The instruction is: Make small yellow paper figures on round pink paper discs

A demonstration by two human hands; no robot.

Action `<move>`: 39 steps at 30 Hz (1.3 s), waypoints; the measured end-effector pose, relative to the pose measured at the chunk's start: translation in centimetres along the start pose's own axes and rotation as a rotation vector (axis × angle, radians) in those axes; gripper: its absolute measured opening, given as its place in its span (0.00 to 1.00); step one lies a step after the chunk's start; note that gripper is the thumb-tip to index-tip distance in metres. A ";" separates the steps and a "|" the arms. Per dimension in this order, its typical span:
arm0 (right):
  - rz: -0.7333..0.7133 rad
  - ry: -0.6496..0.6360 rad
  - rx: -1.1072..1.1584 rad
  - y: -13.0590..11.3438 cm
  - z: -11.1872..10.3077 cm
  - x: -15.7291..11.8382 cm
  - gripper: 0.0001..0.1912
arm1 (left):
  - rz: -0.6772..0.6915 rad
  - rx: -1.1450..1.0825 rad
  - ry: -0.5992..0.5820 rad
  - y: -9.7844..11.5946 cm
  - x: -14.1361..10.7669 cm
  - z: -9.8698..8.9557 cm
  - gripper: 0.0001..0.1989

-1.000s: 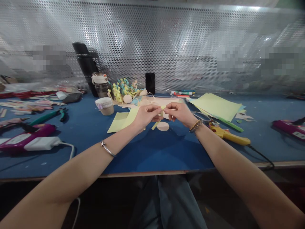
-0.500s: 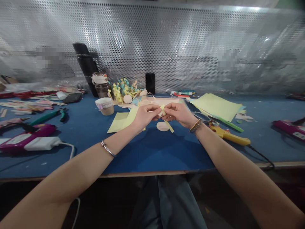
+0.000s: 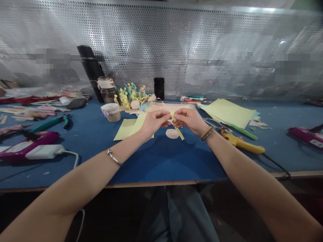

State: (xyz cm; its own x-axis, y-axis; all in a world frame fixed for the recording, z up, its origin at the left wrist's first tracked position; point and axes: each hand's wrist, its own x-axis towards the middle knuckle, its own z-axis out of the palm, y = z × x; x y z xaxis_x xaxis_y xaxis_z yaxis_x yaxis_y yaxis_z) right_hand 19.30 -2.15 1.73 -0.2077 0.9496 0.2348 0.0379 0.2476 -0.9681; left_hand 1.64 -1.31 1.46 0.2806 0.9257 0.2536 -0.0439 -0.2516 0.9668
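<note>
My left hand (image 3: 157, 122) and my right hand (image 3: 189, 120) meet in front of me above the blue mat. Their fingertips pinch a narrow pale yellow paper strip (image 3: 178, 132), whose tail hangs down to the lower right. Just below the hands lies a round peach paper disc (image 3: 172, 133), not touching them. Under my left wrist sit loose pale yellow paper sheets (image 3: 127, 129). Behind the hands lies a sheet of peach paper (image 3: 171, 107). The folded part of the strip is mostly hidden by my fingers.
A yellow hot glue gun (image 3: 242, 145) and scissors (image 3: 213, 122) lie right of the hands, beside a stack of yellow paper (image 3: 229, 112). Farther back stand a paper-strip flower cluster (image 3: 131, 95), a glass jar (image 3: 107, 89) and a black thermos (image 3: 91, 72).
The strip's tail has swung from the lower left of my fingers to the lower right. My hands have turned it slightly and stay close together.
</note>
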 end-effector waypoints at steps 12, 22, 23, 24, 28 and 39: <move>-0.014 0.007 -0.029 -0.1 0.1 -0.1 0.12 | 0.014 0.071 -0.002 -0.2 0.0 0.0 0.12; -0.033 0.004 -0.054 0.0 0.0 0.0 0.12 | 0.013 0.100 -0.005 0.0 -0.1 0.1 0.11; -0.034 0.007 -0.057 0.0 0.0 0.0 0.12 | 0.017 0.097 -0.007 0.1 -0.1 0.1 0.11; -0.034 0.009 -0.061 0.0 0.1 0.0 0.11 | 0.022 0.094 -0.008 0.1 -0.1 0.1 0.11; -0.032 0.021 -0.092 -0.1 0.1 -0.1 0.12 | 0.024 0.094 -0.005 0.1 -0.2 0.1 0.12; -0.030 0.008 -0.117 -0.2 0.3 -0.2 0.11 | -0.060 -0.026 0.009 0.2 0.0 0.1 0.10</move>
State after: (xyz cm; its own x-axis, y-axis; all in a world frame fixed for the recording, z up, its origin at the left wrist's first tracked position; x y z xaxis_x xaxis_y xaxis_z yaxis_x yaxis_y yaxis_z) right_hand 19.02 -2.48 1.84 -0.2024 0.9430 0.2643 0.1460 0.2959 -0.9440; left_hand 1.70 -1.42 1.66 0.2745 0.9416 0.1951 -0.0522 -0.1880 0.9808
